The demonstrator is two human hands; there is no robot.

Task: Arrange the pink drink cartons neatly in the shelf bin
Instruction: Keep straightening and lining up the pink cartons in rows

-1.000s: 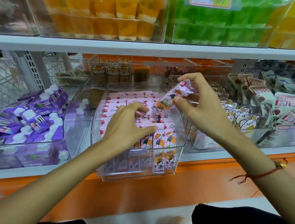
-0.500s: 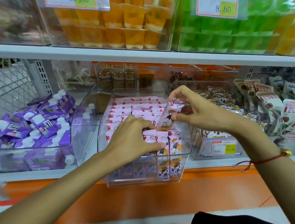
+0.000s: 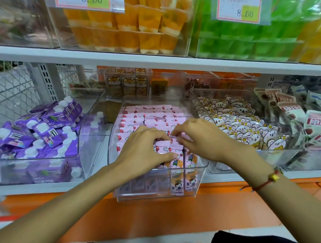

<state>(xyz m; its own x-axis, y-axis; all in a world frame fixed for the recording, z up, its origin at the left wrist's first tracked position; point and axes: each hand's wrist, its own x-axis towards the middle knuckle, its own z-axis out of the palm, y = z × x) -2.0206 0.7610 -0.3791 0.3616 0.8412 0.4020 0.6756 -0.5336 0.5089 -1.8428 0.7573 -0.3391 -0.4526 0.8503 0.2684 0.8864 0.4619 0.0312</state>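
Note:
A clear plastic shelf bin [image 3: 201, 167] in the middle of the lower shelf holds several rows of upright pink drink cartons [image 3: 137, 118]. My left hand [image 3: 144, 149] lies over the front rows, its fingers curled on the carton tops and its thumb against a front carton. My right hand [image 3: 202, 138] is low in the bin on the right side, and its fingertips pinch the top of one pink carton [image 3: 175, 145] standing among the front cartons. Both hands meet over that carton and hide the cartons under them.
A clear bin of purple capped cartons [image 3: 46, 130] stands to the left. To the right is a bin of white flower-print packets [image 3: 239, 125], with more packets [image 3: 312, 118] beyond. The shelf above [image 3: 153, 61] carries orange and green jelly cups. An orange ledge [image 3: 160, 213] runs below.
My right hand came down from above the bin with the pink carton and set it among the front rows. The left hand stayed on the cartons. The camera moved closer.

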